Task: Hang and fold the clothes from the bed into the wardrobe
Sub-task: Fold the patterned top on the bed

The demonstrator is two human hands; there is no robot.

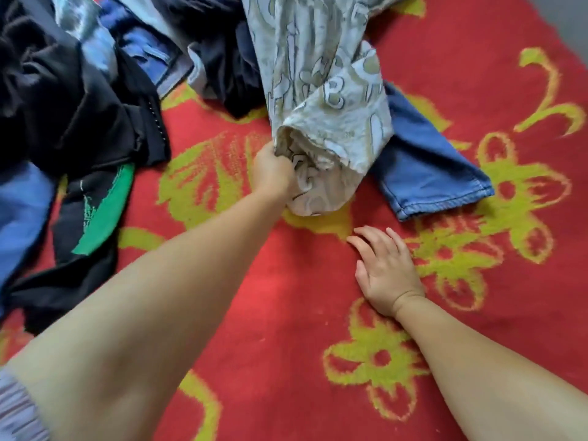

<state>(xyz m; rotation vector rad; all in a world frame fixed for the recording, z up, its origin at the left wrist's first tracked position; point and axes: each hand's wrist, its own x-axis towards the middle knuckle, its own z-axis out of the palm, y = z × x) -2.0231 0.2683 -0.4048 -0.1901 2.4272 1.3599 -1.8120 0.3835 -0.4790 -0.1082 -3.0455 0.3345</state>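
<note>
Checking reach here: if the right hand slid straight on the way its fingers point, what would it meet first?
The right hand lies flat on the blanket, fingers pointing up-left. It would likely meet the printed garment first, held by the left hand.

Bare red bedspread with yellow flower print [286,313] open across near and right side, heap of dark black and blue clothes [73,100] blocks far left, blue denim trouser leg [426,167] lies across centre-right, grey patterned garment [321,84] blocks far centre
</note>
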